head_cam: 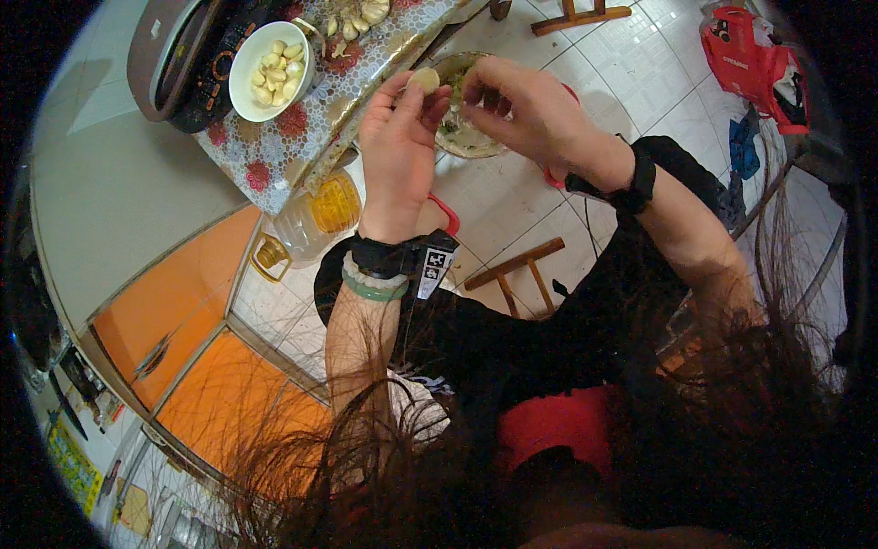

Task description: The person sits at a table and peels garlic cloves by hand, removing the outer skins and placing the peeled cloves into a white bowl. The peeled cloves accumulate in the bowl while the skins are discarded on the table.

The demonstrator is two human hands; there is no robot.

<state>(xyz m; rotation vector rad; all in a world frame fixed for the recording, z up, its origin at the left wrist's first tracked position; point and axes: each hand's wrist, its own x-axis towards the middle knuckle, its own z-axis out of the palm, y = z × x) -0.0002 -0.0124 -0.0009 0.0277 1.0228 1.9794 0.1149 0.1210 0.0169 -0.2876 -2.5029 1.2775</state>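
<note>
My left hand (pixel 401 161) pinches a pale peeled garlic clove (pixel 424 81) between thumb and fingers, palm turned up. Just to its right, my right hand (pixel 531 110) hangs with loosely bent fingers spread apart, and nothing shows between them. Below both hands, a round basin (pixel 473 147) on the floor holds greenish scraps and is partly hidden by them. On the table to the left, a white bowl (pixel 236 86) contains several peeled garlic cloves (pixel 274 75). Unpeeled garlic (pixel 353 24) lies farther back on the flowered tablecloth (pixel 288 147).
A black multicooker (pixel 195 75) stands open beside the bowl. A plastic oil bottle (pixel 309 223) rests below the table corner, near orange cabinet doors (pixel 185 267). Wooden stool legs (pixel 518 264) show on the tiled floor. A red bag (pixel 748 65) sits at far right.
</note>
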